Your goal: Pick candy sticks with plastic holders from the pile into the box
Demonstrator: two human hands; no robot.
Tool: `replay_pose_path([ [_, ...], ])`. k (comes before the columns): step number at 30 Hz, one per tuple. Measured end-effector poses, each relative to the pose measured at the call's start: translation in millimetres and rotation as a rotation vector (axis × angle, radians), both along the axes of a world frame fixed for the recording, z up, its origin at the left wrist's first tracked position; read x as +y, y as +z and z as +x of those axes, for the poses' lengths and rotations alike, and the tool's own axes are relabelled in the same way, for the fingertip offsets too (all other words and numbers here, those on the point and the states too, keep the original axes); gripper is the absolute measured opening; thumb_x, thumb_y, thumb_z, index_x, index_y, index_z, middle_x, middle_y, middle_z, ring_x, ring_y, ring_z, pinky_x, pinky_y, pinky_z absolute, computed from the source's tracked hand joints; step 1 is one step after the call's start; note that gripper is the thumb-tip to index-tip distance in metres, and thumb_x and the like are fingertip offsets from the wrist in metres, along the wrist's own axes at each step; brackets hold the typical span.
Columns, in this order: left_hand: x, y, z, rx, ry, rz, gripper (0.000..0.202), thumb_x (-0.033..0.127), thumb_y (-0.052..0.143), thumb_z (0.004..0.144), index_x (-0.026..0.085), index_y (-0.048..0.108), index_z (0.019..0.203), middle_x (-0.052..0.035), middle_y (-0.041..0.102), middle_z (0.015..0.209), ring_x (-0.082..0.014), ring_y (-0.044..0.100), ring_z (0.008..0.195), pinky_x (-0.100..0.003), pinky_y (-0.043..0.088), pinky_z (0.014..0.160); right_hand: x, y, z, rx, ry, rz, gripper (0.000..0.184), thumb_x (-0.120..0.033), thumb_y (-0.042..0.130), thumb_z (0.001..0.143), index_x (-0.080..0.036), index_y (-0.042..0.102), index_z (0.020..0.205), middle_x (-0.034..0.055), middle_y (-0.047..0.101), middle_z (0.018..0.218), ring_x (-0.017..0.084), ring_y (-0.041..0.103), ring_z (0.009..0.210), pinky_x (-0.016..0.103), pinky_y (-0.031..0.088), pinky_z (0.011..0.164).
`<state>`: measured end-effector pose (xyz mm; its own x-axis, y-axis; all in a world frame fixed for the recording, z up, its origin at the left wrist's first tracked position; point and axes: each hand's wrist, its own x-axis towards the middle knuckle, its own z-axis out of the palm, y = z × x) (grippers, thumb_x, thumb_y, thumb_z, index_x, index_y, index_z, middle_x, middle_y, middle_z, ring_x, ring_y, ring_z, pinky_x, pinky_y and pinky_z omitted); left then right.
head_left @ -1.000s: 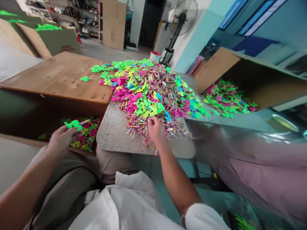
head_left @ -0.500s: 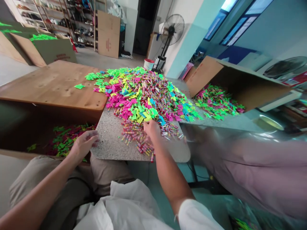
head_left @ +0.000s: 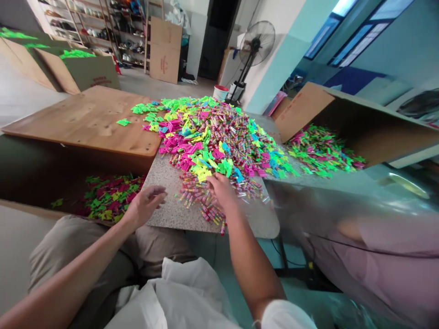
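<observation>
A big heap of small bright plastic pieces point(head_left: 212, 132), green, pink, yellow and blue, covers the grey speckled table point(head_left: 171, 212). Thin multicoloured sticks point(head_left: 195, 196) lie at the heap's near edge. My right hand point(head_left: 221, 189) rests on those sticks with its fingers curled down into them; what they hold is hidden. My left hand point(head_left: 146, 205) hovers at the table's near left edge, fingers loosely apart and empty. Below it, a brown box point(head_left: 41, 169) holds more coloured pieces point(head_left: 106, 198).
A wooden board point(head_left: 85, 121) lies left of the heap. An open cardboard box point(head_left: 346, 121) spilling pieces lies on its side at right. A person in a pink sleeve point(head_left: 377, 256) works close on my right. A standing fan point(head_left: 255, 43) and shelves stand behind.
My left hand dropped a green piece into the box at left, then came up to the table's edge. My right hand stayed among the sticks, shifting slightly.
</observation>
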<state>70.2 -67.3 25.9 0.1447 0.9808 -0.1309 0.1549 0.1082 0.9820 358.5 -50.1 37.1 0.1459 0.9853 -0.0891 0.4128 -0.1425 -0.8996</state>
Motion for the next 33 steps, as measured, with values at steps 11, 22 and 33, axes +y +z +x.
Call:
replay_pose_path([
  [11,-6,-1.6,7,-0.212,-0.166,-0.190,0.027,0.038,0.080,0.076,0.016,0.066,0.074,-0.0007,0.062,0.061,-0.0111,0.057,0.054,-0.020,0.043,0.048,-31,9.8,-50,-0.048,0.395,-0.153,0.026,-0.040,0.056,0.097,-0.018,0.068,0.089,-0.0008,0.067,0.069,0.010,0.054,0.053,0.020,0.039,0.050],
  [22,-7,-15.1,-18,-0.398,0.116,-0.345,0.034,0.026,0.089,0.061,0.013,0.069,0.084,-0.0016,0.066,0.072,-0.0107,0.061,0.061,-0.020,0.051,0.055,-30,-7.3,-88,-0.898,0.212,-0.093,0.030,-0.038,0.055,0.100,-0.015,0.069,0.114,0.0159,0.076,0.096,0.027,0.072,0.098,0.032,0.050,0.080],
  [33,-6,-25.2,-25,-0.451,0.149,-0.377,0.031,0.021,0.087,0.065,0.012,0.073,0.091,-0.0050,0.070,0.082,-0.0109,0.064,0.062,-0.018,0.052,0.050,-20,-13.9,-106,-0.983,0.338,-0.138,0.030,-0.032,0.051,0.101,-0.016,0.058,0.126,0.0156,0.074,0.103,0.027,0.072,0.097,0.033,0.051,0.080],
])
